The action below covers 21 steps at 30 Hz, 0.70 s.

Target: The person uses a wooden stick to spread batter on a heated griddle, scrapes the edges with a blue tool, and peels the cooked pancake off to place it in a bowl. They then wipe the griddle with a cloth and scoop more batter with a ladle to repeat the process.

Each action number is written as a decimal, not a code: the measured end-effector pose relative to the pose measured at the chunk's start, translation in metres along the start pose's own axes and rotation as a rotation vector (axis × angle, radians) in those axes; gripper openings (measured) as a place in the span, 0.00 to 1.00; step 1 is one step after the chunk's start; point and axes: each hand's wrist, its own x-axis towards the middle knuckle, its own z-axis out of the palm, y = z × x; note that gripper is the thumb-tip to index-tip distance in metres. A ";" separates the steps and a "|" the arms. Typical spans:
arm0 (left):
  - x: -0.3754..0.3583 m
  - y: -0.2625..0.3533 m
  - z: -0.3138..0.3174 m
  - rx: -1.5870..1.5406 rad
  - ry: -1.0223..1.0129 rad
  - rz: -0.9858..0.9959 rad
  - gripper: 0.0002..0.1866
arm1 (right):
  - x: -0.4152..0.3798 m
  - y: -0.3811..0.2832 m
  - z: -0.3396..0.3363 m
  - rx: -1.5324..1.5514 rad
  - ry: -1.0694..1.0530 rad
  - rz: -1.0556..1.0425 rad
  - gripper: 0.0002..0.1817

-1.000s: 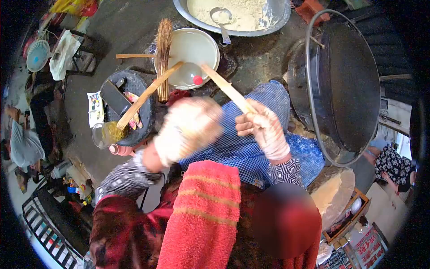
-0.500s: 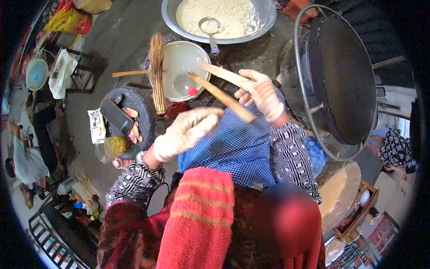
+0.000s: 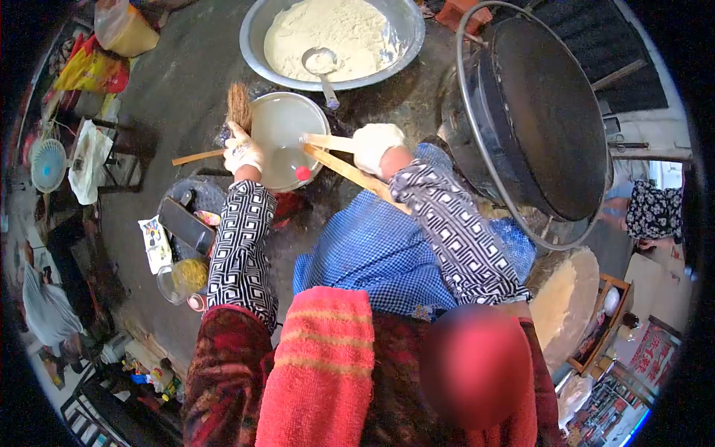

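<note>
My left hand [image 3: 243, 151], in a pale glove, is closed around the straw brush [image 3: 238, 106] at the left rim of the white bowl [image 3: 289, 119]. In my gloved right hand [image 3: 377, 147] is a flat wooden stick [image 3: 331, 142], its far end over the bowl. A second wooden piece [image 3: 357, 176] leans from the bowl's rim toward my right forearm. The bowl holds cloudy liquid and a small red object [image 3: 302, 173]. Another thin stick [image 3: 197, 158] points left from beside my left hand.
A metal basin [image 3: 255, 45] of pale flour-like powder with a ladle [image 3: 325, 80] stands beyond the bowl. A large round griddle [image 3: 551, 119] with a metal ring is at right. At left, a phone [image 3: 186, 226] and a jar [image 3: 182, 279] lie on a round stand.
My left hand has moved forward and left and closed on the brush. My right hand has moved left with its stick, lower over the bowl. The view has shifted slightly.
</note>
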 end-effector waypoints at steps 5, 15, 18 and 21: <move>-0.032 0.008 -0.012 -0.448 0.163 0.374 0.45 | 0.003 -0.018 -0.005 -0.076 0.030 0.051 0.12; -0.190 -0.020 -0.018 -0.546 -0.381 0.689 0.45 | -0.020 -0.034 -0.017 -0.050 0.144 0.021 0.13; -0.156 -0.024 -0.005 -0.488 -0.194 0.748 0.43 | -0.046 -0.033 -0.037 -0.069 0.152 -0.034 0.14; -0.125 -0.021 -0.020 -0.305 -0.249 0.564 0.42 | -0.067 -0.040 -0.057 -0.154 0.213 -0.034 0.14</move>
